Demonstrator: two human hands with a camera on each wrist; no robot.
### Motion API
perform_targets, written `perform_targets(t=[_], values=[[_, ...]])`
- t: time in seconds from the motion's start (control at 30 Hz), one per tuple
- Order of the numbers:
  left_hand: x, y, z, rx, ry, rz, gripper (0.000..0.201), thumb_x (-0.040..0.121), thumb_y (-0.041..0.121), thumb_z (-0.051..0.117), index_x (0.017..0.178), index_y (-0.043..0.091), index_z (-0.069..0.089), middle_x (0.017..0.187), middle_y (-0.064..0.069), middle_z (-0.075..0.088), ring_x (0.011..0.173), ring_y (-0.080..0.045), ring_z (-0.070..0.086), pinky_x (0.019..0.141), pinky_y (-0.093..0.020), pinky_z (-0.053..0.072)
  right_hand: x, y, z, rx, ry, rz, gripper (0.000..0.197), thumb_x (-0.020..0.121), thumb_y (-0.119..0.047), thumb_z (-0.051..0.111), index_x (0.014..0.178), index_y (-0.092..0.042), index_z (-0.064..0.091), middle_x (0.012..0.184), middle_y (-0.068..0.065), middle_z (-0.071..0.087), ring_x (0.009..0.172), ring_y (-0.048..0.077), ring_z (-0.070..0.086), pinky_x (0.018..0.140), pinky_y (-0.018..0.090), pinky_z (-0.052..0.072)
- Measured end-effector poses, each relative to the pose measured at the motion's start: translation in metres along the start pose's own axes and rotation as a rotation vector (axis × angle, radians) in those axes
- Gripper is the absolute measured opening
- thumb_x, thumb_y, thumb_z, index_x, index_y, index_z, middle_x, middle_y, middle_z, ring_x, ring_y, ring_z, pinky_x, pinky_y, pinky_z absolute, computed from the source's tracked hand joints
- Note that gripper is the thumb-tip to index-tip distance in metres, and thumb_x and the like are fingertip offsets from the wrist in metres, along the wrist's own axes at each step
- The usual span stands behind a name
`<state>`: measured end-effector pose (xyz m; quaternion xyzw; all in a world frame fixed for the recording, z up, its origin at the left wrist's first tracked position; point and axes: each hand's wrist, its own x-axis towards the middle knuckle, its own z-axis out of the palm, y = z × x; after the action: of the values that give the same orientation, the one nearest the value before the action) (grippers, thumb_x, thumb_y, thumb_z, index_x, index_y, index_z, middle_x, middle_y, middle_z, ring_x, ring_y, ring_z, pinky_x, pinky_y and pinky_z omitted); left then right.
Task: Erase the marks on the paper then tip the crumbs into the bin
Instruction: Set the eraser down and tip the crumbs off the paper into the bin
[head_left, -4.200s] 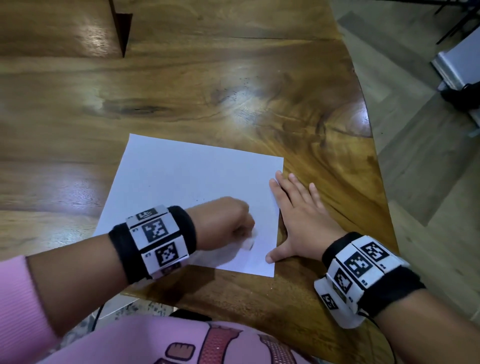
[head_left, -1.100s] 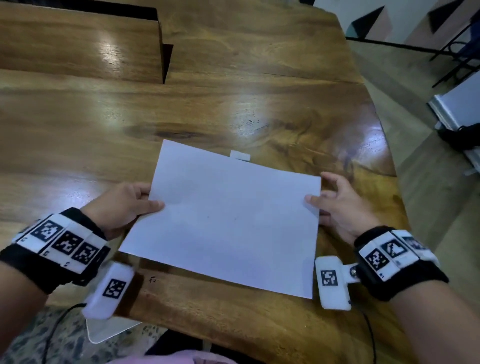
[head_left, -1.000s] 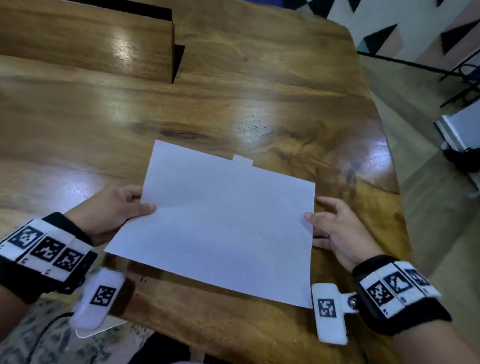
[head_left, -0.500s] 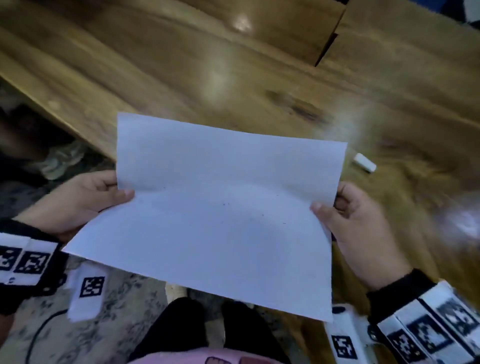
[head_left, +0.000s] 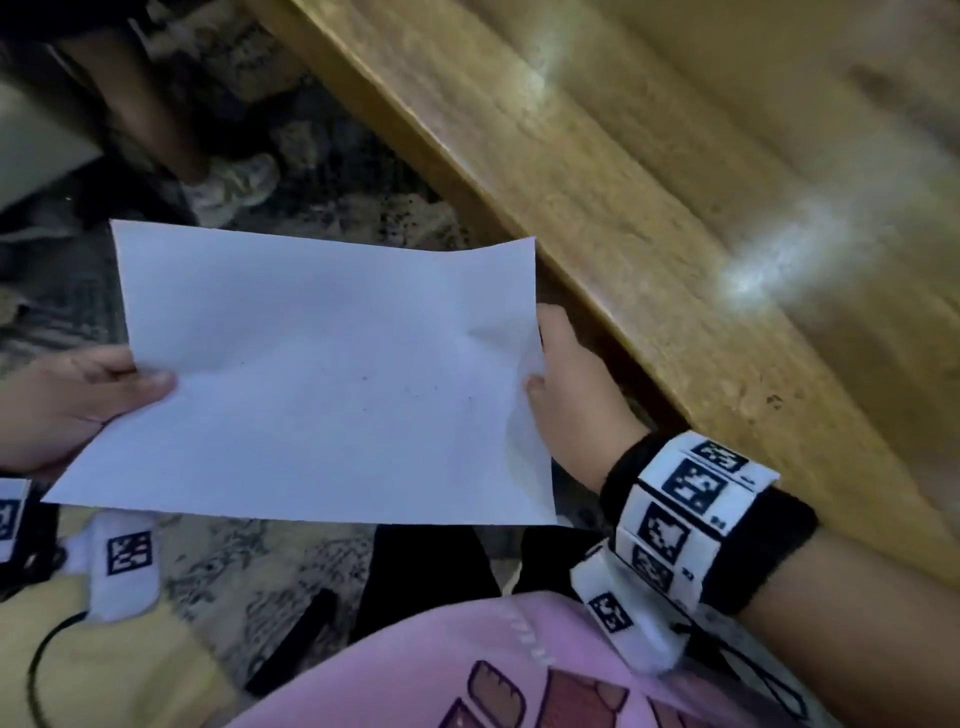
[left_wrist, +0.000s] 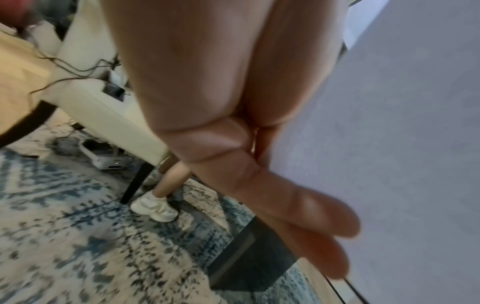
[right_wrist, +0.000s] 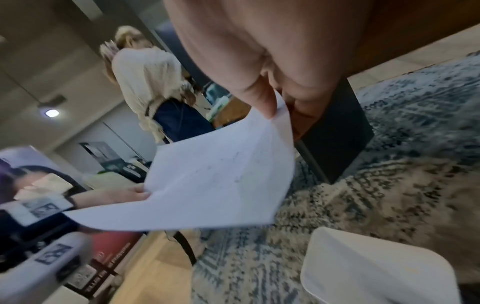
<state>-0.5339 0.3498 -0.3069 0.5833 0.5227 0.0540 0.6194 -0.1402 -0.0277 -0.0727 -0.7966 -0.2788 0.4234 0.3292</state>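
Note:
A white sheet of paper (head_left: 322, 374) hangs in the air over the patterned rug, left of the table's edge, sagging a little in the middle. Tiny dark eraser crumbs (head_left: 415, 388) lie near its centre. My left hand (head_left: 130, 387) pinches the left edge, thumb on top, while its fingers (left_wrist: 298, 205) lie under the paper (left_wrist: 415, 144). My right hand (head_left: 545, 364) pinches the crumpled right edge; in the right wrist view the thumb and fingers of this hand (right_wrist: 278, 107) nip the paper (right_wrist: 221, 181). No eraser is in view.
The wooden table (head_left: 649, 234) runs diagonally at the right. Another person (right_wrist: 150, 82) stands nearby, with a pale shoe (head_left: 234, 187) on the rug (left_wrist: 78, 236). A white rounded object (right_wrist: 376, 267) sits low at the right; I cannot tell whether it is the bin.
Both hands have carried the paper off the tabletop and leftward, out over the rug. The eraser, left lying on the table, has gone out of view as my head turned.

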Motion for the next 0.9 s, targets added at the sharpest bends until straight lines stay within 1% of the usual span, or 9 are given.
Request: perform_targets(t=[0.07,0.13,0.23,0.37,0.5,0.57,0.7,0.83,0.9], values=[[-0.078,0.104,0.091,0.053,-0.094,-0.048,0.026,0.082,0.025,0.062,0.108,0.025,0.064,0.103,-0.001,0.073,0.091,-0.025,0.070,0.077,-0.050,0.055,0.021,0.010,0.014,-0.023,-0.008,0.047,0.044,0.094,-0.004,0.037,0.133,-0.022,0.030,0.101,0.001,0.056,0.092,0.023,0.056,0.078,0.038,0.050],[-0.093,0.112,0.124,0.013,-0.133,-0.056,0.025,0.086,0.012,0.051,0.085,0.025,0.072,0.082,0.008,0.076,0.072,-0.011,0.072,0.056,-0.030,0.060,0.040,0.025,0.026,-0.053,-0.021,0.091,0.046,0.094,-0.004,0.036,0.136,-0.021,0.030,0.103,0.002,0.054,0.093,0.023,0.054,0.080,0.037,0.048],[-0.096,0.100,0.149,-0.092,-0.120,-0.059,0.016,0.083,0.015,0.057,0.082,0.020,0.072,0.097,-0.012,0.074,0.068,-0.009,0.072,0.037,-0.028,0.054,0.064,0.049,0.042,-0.076,-0.003,0.146,0.050,0.095,-0.002,0.035,0.141,-0.020,0.029,0.108,0.008,0.055,0.102,0.028,0.054,0.074,0.030,0.041],[-0.079,0.068,0.167,-0.133,-0.054,-0.130,0.025,0.078,0.017,0.052,0.070,0.027,0.074,0.068,0.011,0.076,0.061,-0.009,0.071,0.047,-0.022,0.056,0.103,0.080,0.062,-0.257,-0.016,0.149,0.066,0.094,0.003,0.036,0.150,-0.017,0.008,0.140,0.015,0.045,0.120,0.029,0.049,0.088,0.027,0.039],[-0.061,0.032,0.178,-0.105,-0.002,-0.221,0.046,0.092,0.005,0.039,0.071,0.026,0.073,0.064,0.015,0.075,0.063,-0.012,0.071,0.053,-0.028,0.059,0.151,0.120,0.076,-0.129,-0.074,0.290,0.084,0.094,0.006,0.043,0.149,-0.034,-0.006,0.142,0.005,0.046,0.099,0.015,0.051,0.080,0.029,0.043],[-0.054,0.017,0.181,-0.038,0.090,-0.262,0.037,0.092,0.005,0.041,0.074,0.019,0.070,0.061,0.017,0.073,0.072,-0.023,0.068,0.069,-0.041,0.057,0.166,0.139,0.078,-0.156,-0.087,0.326,0.083,0.094,0.008,0.041,0.150,-0.032,-0.005,0.143,0.006,0.044,0.103,0.018,0.049,0.083,0.028,0.042],[-0.040,-0.016,0.186,0.101,0.144,-0.293,0.026,0.088,0.010,0.048,0.081,0.021,0.070,0.082,-0.007,0.073,0.090,-0.044,0.061,0.090,-0.064,0.043,0.187,0.172,0.082,-0.144,-0.068,0.387,0.077,0.094,0.010,0.040,0.151,-0.026,0.003,0.142,0.010,0.043,0.124,0.027,0.046,0.094,0.034,0.039],[-0.041,0.001,0.223,0.206,0.246,-0.277,0.015,0.080,0.006,0.054,0.076,0.013,0.066,0.080,-0.015,0.068,0.073,-0.031,0.063,0.074,-0.034,0.057,0.206,0.199,0.103,-0.213,-0.068,0.357,0.074,0.092,0.010,0.041,0.151,-0.025,0.013,0.135,0.012,0.048,0.112,0.028,0.053,0.095,0.041,0.043],[-0.040,0.001,0.239,0.230,0.242,-0.258,0.014,0.068,0.011,0.053,0.068,0.011,0.066,0.079,-0.022,0.069,0.073,-0.033,0.065,0.073,-0.048,0.058,0.217,0.206,0.123,-0.210,-0.125,0.335,0.067,0.094,0.007,0.039,0.151,-0.022,0.016,0.138,0.013,0.046,0.114,0.029,0.051,0.098,0.040,0.040]])
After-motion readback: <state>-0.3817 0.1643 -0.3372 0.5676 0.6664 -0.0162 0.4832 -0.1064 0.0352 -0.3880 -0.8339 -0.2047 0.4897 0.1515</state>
